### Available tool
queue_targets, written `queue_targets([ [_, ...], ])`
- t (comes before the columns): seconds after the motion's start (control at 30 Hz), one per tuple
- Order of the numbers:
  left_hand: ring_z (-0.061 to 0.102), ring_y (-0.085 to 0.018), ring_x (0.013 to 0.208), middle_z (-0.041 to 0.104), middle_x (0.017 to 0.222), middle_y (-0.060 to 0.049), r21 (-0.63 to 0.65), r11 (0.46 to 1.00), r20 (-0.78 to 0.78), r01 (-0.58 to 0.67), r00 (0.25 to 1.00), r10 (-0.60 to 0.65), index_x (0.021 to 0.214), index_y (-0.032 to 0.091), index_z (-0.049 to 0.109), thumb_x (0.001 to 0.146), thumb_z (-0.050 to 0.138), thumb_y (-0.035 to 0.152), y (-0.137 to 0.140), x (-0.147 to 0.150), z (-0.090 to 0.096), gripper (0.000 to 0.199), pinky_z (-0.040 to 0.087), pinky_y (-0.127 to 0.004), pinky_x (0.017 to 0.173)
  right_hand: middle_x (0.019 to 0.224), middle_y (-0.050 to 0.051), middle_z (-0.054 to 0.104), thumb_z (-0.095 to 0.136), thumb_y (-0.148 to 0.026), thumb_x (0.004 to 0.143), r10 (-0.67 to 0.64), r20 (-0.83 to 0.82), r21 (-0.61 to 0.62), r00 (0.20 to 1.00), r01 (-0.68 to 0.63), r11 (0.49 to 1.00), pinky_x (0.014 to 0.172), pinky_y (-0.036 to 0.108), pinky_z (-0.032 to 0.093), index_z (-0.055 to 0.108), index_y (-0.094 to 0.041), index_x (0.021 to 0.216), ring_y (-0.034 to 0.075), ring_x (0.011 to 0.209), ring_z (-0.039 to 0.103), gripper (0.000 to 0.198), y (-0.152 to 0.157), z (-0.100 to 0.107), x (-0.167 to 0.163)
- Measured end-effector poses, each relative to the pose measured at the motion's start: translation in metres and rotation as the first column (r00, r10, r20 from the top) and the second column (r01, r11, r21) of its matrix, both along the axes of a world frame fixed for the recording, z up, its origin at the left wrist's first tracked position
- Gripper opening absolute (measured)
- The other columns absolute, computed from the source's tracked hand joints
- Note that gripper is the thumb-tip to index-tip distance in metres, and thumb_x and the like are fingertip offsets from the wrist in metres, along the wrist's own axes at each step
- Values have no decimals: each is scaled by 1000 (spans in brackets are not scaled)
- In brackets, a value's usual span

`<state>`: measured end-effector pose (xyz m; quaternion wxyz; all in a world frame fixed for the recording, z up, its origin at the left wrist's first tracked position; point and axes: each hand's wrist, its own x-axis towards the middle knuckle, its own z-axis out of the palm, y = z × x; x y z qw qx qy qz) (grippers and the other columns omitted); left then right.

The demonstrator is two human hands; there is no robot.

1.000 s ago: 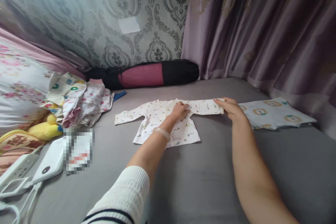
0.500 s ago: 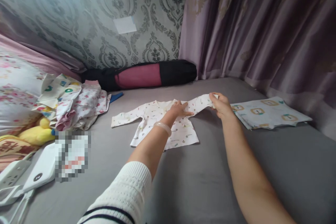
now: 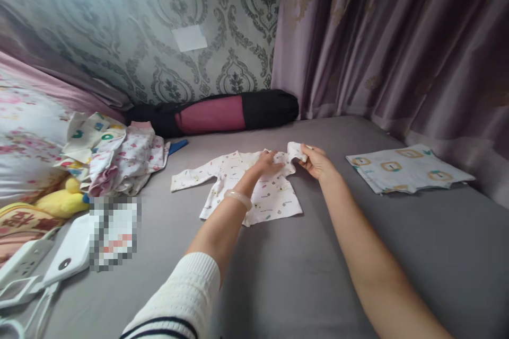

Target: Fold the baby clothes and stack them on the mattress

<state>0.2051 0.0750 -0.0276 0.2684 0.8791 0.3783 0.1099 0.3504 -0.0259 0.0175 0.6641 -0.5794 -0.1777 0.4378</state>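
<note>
A small white baby shirt (image 3: 274,198) with a scattered print lies spread on the grey bed, its left sleeve stretched out flat. My left hand (image 3: 270,163), with a pale bangle at the wrist, rests on the shirt's upper right part, fingers extended. Between the thumb and fingers of my right hand (image 3: 316,161) is the cuff end of the right sleeve, which bends up and inward toward the shoulder. My left palm covers part of the shirt's chest.
A folded white cloth with lion-like prints (image 3: 409,169) lies at right. At left are piled baby clothes (image 3: 123,156), a yellow plush toy (image 3: 63,198), a white power bank (image 3: 75,249) and a power strip (image 3: 26,262). A black and maroon long bag (image 3: 210,115) lies along the wall.
My right hand has moved left with the sleeve's cuff, so the sleeve is now bent instead of stretched out. My left hand stays on the shirt with its fingers shifted slightly.
</note>
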Motion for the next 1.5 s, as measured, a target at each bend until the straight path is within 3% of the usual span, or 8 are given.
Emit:
queue_targets([
  [0.1,64,-21,92,66,106,-12,-207,966,208,-158,957,201,129,13,54,86,58,38,-2,-23,-1,50,51,-30,82,61,-4,62,65,-17,85,33,-38,23,999,-33,999,41,14,46,55,-18,80,7,49,57,11,2,-2,-8],
  [0.2,66,-16,81,67,100,-11,-437,869,359,-231,841,405,122,12,56,89,55,33,-6,-52,-3,39,53,-27,74,64,-3,63,62,-13,86,74,-61,49,995,-71,996,42,15,49,56,-17,82,8,51,58,8,5,-7,-18],
  [0.5,67,-13,87,67,105,-14,-646,755,577,-110,577,578,118,10,54,92,52,26,-18,-95,-21,31,54,-30,86,72,-2,66,52,-9,89,206,-85,47,975,-203,978,55,17,53,55,-19,89,9,59,62,11,7,-18,-51],
  [0.67,65,-13,86,66,102,-13,-635,772,627,-40,558,544,120,9,53,93,50,28,-20,-88,-23,32,54,-28,84,105,7,69,46,-22,95,398,-93,75,913,-392,917,73,24,57,57,-20,100,13,84,68,12,4,-21,-68],
  [0.83,62,-14,85,64,96,-10,-598,796,624,-92,570,534,116,10,57,93,50,34,-18,-87,-22,34,52,-25,76,144,14,47,43,-34,96,470,-136,25,872,-471,882,90,32,54,49,-20,126,19,117,58,34,1,-20,-76],
  [1.03,55,-10,67,60,79,-2,-486,862,629,-142,629,458,126,12,54,86,57,26,-19,-90,-23,42,47,-22,67,140,14,51,34,-40,98,420,-129,62,898,-416,907,91,36,54,51,-20,124,21,116,59,37,4,-15,-59],
  [1.23,56,-11,73,62,80,-2,-327,918,590,-224,711,383,103,12,69,77,58,13,-14,-86,-27,28,46,-24,76,135,13,56,31,-42,97,237,-97,185,967,-217,959,93,37,52,57,-20,105,21,115,60,35,6,-12,-19],
  [1.5,58,-13,78,65,84,-3,-307,896,664,-320,602,443,101,14,71,76,58,17,-2,-88,-32,28,47,-26,80,142,14,49,26,-43,97,161,-25,147,987,-156,977,102,37,44,56,-19,110,19,122,55,40,6,-20,-4],
])
